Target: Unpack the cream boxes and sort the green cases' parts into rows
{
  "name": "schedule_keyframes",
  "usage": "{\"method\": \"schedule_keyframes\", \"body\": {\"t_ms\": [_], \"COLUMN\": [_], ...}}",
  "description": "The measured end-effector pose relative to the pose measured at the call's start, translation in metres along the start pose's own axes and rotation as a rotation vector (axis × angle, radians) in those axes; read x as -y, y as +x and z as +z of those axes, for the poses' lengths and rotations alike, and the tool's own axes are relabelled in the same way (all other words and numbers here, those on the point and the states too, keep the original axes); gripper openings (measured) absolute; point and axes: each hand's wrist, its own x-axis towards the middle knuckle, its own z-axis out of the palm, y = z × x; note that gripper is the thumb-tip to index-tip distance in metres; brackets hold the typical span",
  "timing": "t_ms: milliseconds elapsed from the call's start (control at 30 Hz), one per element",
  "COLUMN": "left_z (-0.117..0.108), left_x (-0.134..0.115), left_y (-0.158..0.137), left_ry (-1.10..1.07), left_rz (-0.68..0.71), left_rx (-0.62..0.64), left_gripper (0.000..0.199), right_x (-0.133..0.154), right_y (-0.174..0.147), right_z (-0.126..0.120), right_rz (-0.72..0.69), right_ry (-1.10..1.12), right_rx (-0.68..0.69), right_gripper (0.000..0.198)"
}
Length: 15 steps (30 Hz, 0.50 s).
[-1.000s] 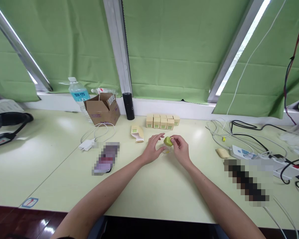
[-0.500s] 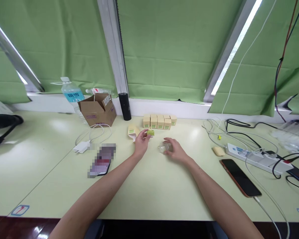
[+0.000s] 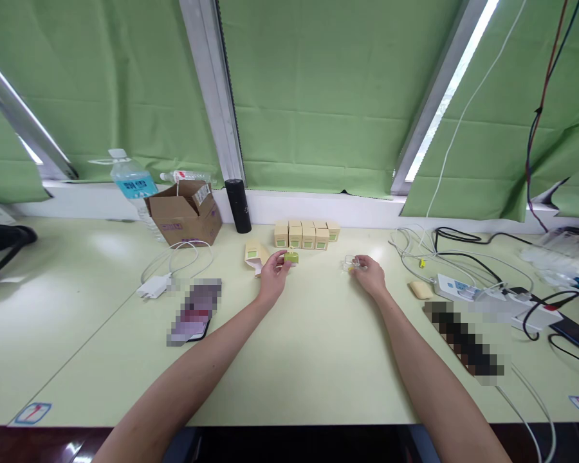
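Slanting inward, left hand (image 3: 273,275) pinches green object (image 3: 292,258).

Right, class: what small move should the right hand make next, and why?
Probably leave the clear plastic on the table: the right hand has its fingers on it, while the left hand holds the green item beside the open box, so a free right hand could help there.

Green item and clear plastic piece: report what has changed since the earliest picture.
The green item passed from the right hand to the left hand and moved left. The clear plastic piece moved right and farther out, now at the right hand's fingertips. The small boxes and cardboard box stayed put.
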Motion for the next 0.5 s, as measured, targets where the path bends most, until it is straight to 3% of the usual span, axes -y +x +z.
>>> {"method": "schedule_keyframes", "body": {"t_ms": [233,500], "left_z": [0.0012,0.0044], "left_x": [-0.0050,-0.0079], "left_y": [-0.0031,-0.0051], "left_ry": [0.018,0.031], "left_rz": [-0.005,-0.011], "left_rx": [0.003,0.007], "left_gripper": [0.053,0.051], "right_x": [-0.0032,-0.0026], "right_y": [-0.0024,-0.0026], "right_z": [0.0044,0.0084], "right_rz": [-0.089,-0.115], "right_ry": [-0.019,-0.013], "right_rx": [-0.048,0.010], "right_gripper": [0.059,0.048]}}
